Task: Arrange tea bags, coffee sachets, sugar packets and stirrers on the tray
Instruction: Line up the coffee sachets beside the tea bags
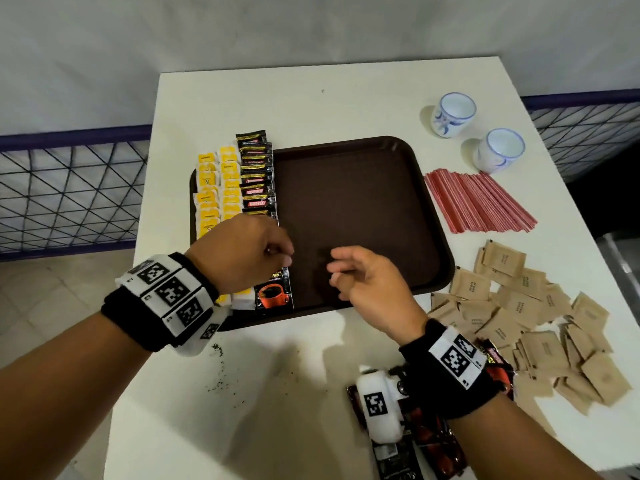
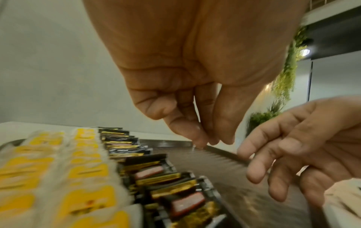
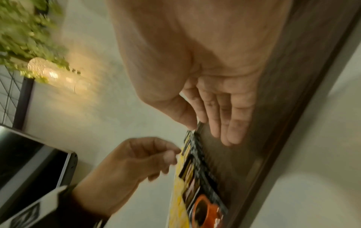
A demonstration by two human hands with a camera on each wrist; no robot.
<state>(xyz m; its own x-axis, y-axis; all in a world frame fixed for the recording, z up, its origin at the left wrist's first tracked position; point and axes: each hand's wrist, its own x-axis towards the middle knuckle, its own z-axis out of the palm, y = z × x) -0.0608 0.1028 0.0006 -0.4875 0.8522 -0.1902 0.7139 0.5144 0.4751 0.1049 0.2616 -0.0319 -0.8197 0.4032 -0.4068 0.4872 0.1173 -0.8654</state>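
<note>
coffee sachets (image 1: pixel 256 174) row looks finished on the tray (image 1: pixel 363 209); left hand (image 1: pixel 242 254) curled, empty; right hand (image 1: pixel 367 282) relaxed, empty. next likely sugar packets (image 1: pixel 519 306).

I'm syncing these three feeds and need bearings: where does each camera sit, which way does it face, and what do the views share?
Head: worn on the head, looking forward and down at the white table and brown tray; both forearms, the wristbands, left hand and right hand show.
Left wrist: looks along the left hand's fingers down the tray's rows; the right hand enters from the right.
Right wrist: tilted, blurred, looks along the right hand's fingers at the tray; the left hand shows below.
Shared: coffee sachets, tea bags, both hands.
</note>
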